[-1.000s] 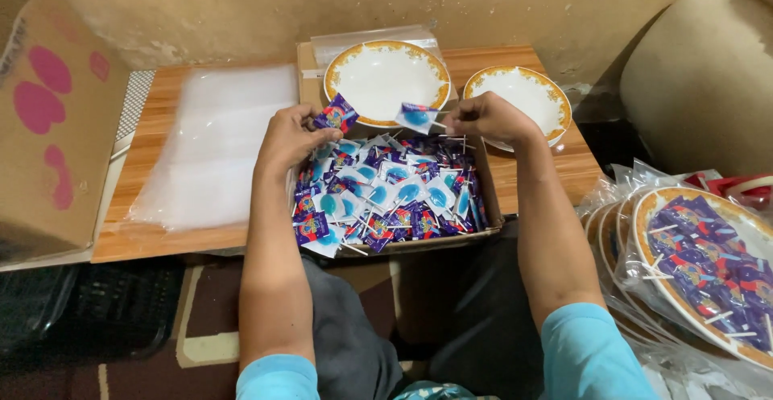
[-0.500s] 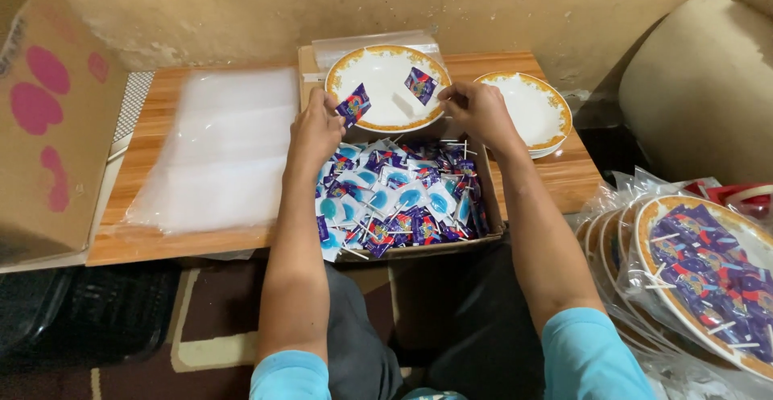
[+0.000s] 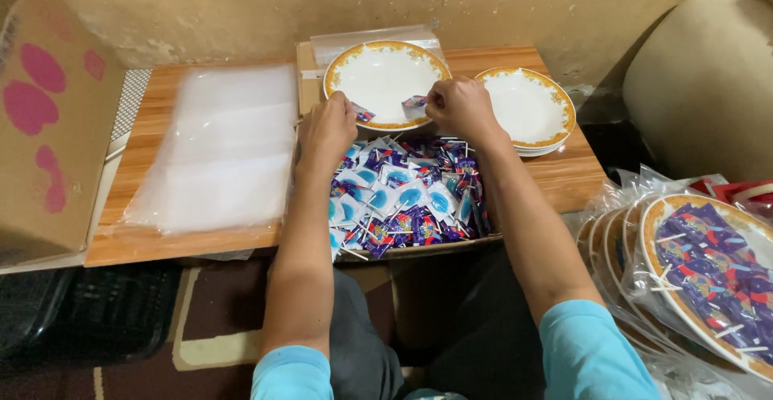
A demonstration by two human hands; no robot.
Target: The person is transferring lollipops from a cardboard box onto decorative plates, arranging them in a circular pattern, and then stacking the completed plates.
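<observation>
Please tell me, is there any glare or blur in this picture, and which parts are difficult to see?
Head view: soft, even light; mild glare on the clear plastic sheets and the bagged plates at right. The left hand and right hand are sharp, and the wrapped candies are clear. The floor under the table is dark.

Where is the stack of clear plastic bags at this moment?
In the head view, the stack of clear plastic bags lies flat on the left part of the wooden table, between the cardboard carton and the left hand.
</observation>
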